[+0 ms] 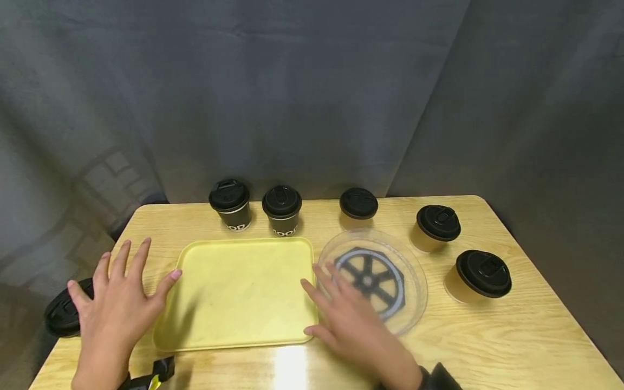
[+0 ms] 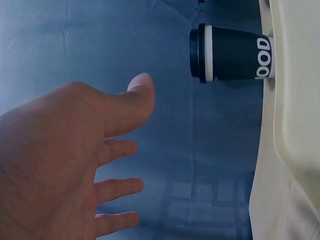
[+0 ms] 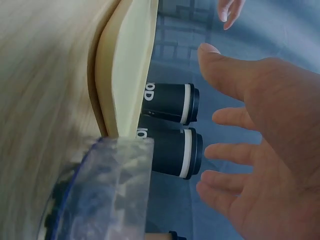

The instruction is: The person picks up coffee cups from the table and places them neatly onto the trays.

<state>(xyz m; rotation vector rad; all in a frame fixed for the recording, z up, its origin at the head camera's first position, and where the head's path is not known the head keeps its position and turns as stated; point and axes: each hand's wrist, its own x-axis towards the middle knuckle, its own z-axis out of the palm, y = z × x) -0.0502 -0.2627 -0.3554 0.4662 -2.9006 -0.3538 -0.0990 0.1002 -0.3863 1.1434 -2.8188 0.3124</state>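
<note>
My left hand [image 1: 117,309] hovers with spread fingers beside the left edge of a yellow tray [image 1: 244,295], partly covering a black-lidded cup [image 1: 63,311] at the table's left edge. My right hand [image 1: 353,325] reaches over the tray's right edge and a round clear plastic dish [image 1: 414,303], its fingers extended and slightly blurred. In the right wrist view that hand [image 3: 250,135] has nothing in its fingers, and in the left wrist view the left hand [image 2: 75,155] is likewise bare. A dark wheel-like pattern [image 1: 368,279] shows through the dish.
Behind the tray stand two black lettered cups [image 1: 236,218] with black lids. Three tan cups with black lids line the right: one at the back [image 1: 357,221], one farther right [image 1: 425,240], one nearest [image 1: 460,286]. A grey curtain [image 1: 292,97] hangs behind the wooden table [image 1: 507,336].
</note>
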